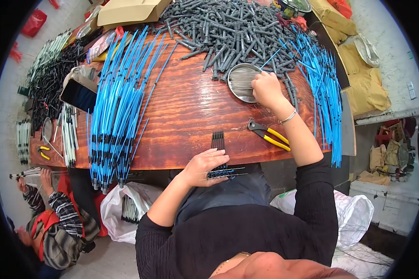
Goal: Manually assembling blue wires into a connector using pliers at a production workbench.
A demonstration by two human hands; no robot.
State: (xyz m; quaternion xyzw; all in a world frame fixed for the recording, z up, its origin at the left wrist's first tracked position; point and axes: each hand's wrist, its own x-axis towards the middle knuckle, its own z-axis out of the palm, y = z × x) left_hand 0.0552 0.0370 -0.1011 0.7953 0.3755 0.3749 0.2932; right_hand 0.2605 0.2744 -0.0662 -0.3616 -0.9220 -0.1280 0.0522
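My left hand (205, 166) is at the near edge of the wooden table (191, 111) and holds a small bundle of dark rods (218, 142) with thin metal pins sticking out sideways. My right hand (266, 89) reaches into a round metal dish (239, 80) of thin wire pins, its fingers closed on some of them. Yellow-handled pliers (270, 135) lie on the table just below my right wrist. A big heap of grey plastic parts (233, 32) lies beyond the dish.
Long blue rods are piled at the left (116, 102) and right (323, 93) of the table. A cardboard box (130, 10) sits at the back. Another person (51, 218) sits low at the left with more rods. White plastic bags (118, 209) lie under the table.
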